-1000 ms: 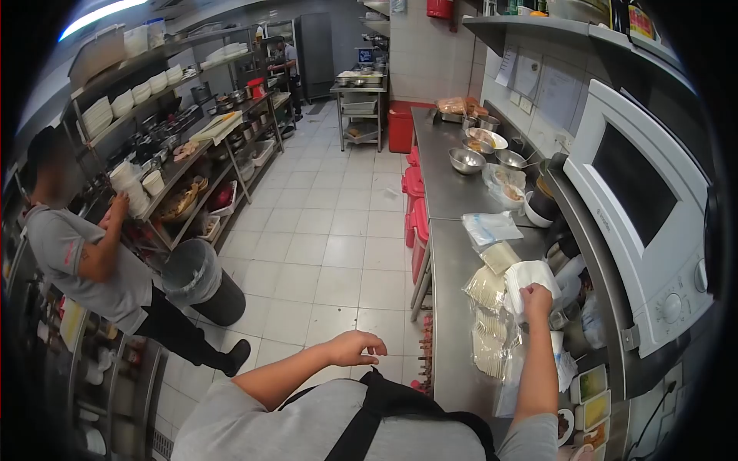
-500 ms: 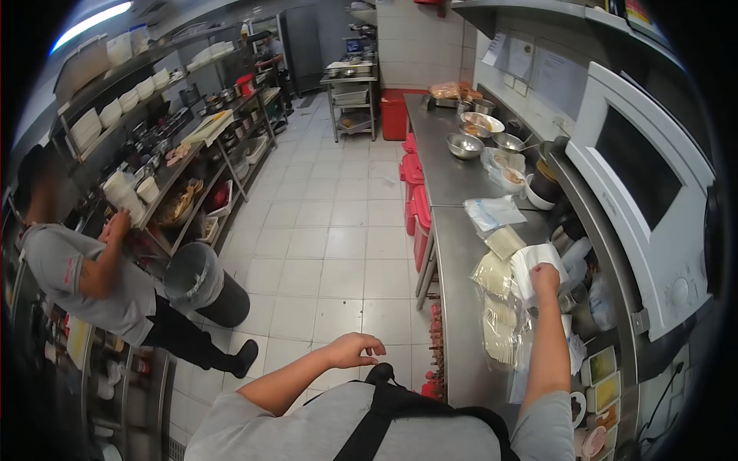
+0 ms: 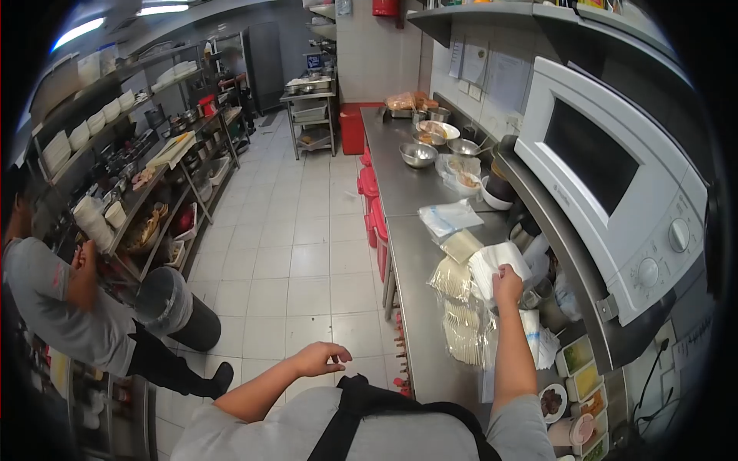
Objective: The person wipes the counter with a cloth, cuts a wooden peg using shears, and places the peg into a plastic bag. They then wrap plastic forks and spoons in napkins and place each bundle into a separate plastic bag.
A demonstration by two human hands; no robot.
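My right hand reaches over the steel counter, its fingers closed at the near edge of a stack of white paper napkins. Clear packets of pale disposable cutlery lie just left of and below that hand. Another cream-coloured packet sits beside the napkins, with a white and blue plastic packet behind it. In front of my body, away from the counter, my left hand hangs in the air with fingers loosely bent and apart, holding nothing.
A white microwave stands on the shelf at right. Metal bowls are farther along the counter. Food containers sit at lower right. On the left, a person stands by a dark bin and shelving.
My view has turned to the right, so the counter and microwave appear farther left. My right hand stays at the napkins; my left hand still hangs before me.
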